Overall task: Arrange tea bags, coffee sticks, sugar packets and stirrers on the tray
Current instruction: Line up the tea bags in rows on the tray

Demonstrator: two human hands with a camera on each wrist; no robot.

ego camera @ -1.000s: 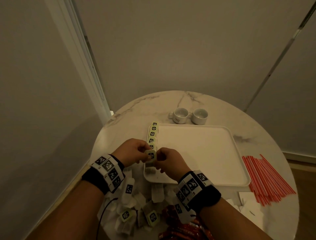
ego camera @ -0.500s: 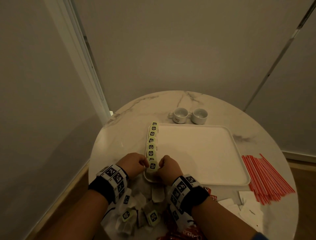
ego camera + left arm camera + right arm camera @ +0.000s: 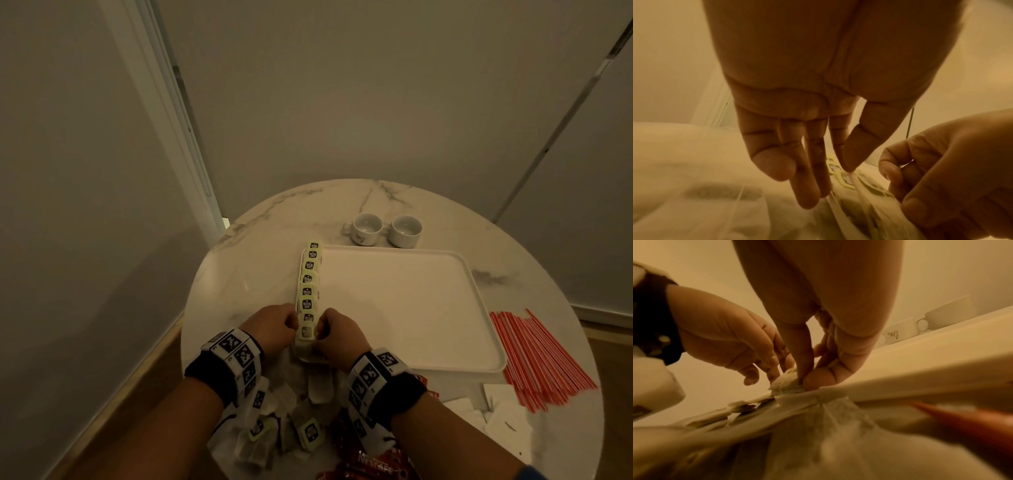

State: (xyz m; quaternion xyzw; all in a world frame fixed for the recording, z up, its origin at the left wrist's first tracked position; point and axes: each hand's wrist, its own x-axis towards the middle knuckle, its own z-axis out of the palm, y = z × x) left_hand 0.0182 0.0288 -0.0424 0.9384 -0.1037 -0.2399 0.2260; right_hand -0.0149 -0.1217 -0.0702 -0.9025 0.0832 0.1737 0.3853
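A white tray lies on the round marble table. Several green-tagged tea bags form a row along its left edge. At the near end of that row both hands meet over one more tea bag. My right hand pinches this tea bag between thumb and forefinger, right at the tray's near rim. My left hand has its fingers held fairly straight, their tips touching the bag and the thumb tip resting on a tag.
Two white cups stand behind the tray. Red stirrers lie fanned out at the right. Loose tea bags, red coffee sticks and white sugar packets lie near the front edge. Walls close in behind and left.
Both hands came down and toward me with the tea bag, from above the row to the tray's near-left corner, where the bag now lies at the row's end.
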